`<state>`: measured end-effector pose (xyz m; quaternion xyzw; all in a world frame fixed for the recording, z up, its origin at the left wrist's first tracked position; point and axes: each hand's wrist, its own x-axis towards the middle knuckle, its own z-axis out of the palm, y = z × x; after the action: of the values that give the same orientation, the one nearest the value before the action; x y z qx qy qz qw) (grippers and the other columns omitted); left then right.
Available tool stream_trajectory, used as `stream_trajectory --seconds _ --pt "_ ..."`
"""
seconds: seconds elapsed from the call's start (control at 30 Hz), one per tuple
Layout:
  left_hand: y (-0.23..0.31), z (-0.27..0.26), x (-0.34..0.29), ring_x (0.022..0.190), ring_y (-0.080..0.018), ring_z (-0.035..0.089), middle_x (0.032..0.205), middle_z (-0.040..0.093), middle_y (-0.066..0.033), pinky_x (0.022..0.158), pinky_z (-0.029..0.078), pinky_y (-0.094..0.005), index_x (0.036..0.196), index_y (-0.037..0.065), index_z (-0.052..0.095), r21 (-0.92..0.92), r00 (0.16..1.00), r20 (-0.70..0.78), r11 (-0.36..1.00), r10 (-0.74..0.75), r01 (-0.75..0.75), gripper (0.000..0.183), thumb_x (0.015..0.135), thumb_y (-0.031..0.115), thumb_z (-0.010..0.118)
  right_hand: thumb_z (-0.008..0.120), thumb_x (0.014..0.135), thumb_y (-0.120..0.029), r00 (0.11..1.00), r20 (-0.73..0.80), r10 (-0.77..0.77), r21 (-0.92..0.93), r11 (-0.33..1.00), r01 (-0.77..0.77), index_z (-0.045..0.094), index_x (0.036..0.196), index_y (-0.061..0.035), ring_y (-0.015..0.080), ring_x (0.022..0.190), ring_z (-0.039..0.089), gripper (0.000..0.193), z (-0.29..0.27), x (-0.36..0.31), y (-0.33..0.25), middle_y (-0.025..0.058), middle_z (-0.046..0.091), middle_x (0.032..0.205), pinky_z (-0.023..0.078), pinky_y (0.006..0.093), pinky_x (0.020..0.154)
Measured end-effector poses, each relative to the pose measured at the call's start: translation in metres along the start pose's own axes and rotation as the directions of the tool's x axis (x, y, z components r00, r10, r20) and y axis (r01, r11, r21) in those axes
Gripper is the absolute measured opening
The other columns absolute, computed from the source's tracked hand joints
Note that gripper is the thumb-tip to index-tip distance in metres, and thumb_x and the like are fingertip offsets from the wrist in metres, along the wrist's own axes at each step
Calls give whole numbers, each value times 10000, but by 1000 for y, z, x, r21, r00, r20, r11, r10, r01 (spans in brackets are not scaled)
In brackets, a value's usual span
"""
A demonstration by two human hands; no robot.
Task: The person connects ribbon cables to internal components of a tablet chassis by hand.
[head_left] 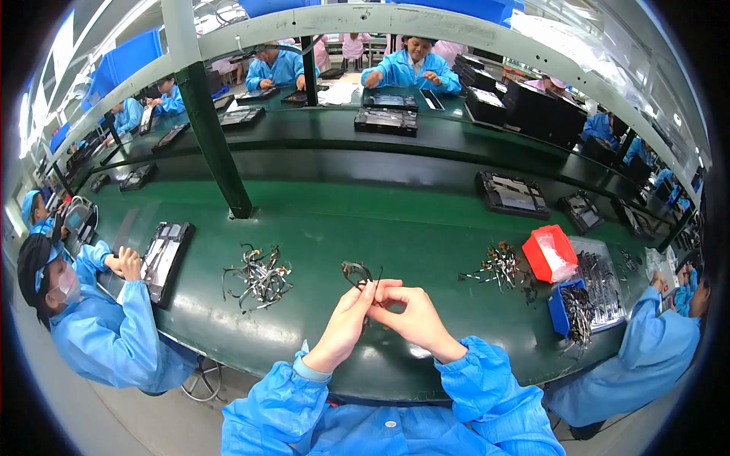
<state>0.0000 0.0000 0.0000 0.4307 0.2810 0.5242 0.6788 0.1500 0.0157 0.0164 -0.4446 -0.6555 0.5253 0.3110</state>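
Both of my hands meet over the green bench in front of me. A thin dark cable piece (355, 270) with a small brownish end is pinched in my left hand (344, 325), its loops sticking up past the fingertips. My right hand (414, 313) has its thumb and index finger closed at the same piece, close against the left fingers. What lies right between the fingertips is too small to make out. To the left is a loose pile of white and black cable pieces (261, 278). Further right lies another pile of small dark and orange-tipped cables (500, 264).
At the right stand a red bin (549, 254) with a clear bag, a blue bin (562, 310) full of cables and a clear tray (603, 285) of parts. A green post (213, 140) rises from the bench (319, 220). Co-workers in blue sit left, right and opposite, with black device trays (513, 194).
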Motion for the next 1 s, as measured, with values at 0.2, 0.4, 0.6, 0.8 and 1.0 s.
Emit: stream_trajectory --seconds 0.2,0.4,0.6,0.8,1.0 --pt "52 -44 20 847 -141 583 913 641 -71 783 446 -277 876 46 542 503 983 -35 853 180 -139 316 1034 274 391 694 852 -187 985 56 -162 102 982 156 572 1236 -7 170 997 641 442 -15 10 16 108 667 1117 508 322 876" --pt "235 -50 79 581 -118 538 663 542 -14 559 455 -268 820 40 526 941 869 10 290 494 -175 309 1025 231 396 665 888 -160 977 193 -85 101 993 67 641 1160 -42 135 963 640 298 -24 39 58 70 687 1055 504 278 866" --pt "391 -25 162 820 -99 623 821 632 10 682 454 -226 874 104 547 903 883 -24 389 468 -182 282 1014 322 436 628 925 -176 883 467 -39 352 925 -146 606 1219 -45 114 970 601 322 -30 78 73 74 640 1148 488 256 843" --pt "469 -7 256 720 -97 569 787 600 0 636 453 -244 864 98 591 946 934 36 288 356 -146 256 1000 285 481 557 968 -172 813 572 -108 600 731 -325 526 1289 -15 128 1006 591 358 -44 90 104 72 599 1170 496 274 913" --pt "485 -9 328 684 -112 575 789 612 1 634 485 -261 885 98 608 891 952 -62 446 301 -83 216 991 255 505 561 962 -131 798 602 -30 581 702 -411 528 1273 21 153 1040 591 348 -41 95 111 95 605 1143 490 277 931"
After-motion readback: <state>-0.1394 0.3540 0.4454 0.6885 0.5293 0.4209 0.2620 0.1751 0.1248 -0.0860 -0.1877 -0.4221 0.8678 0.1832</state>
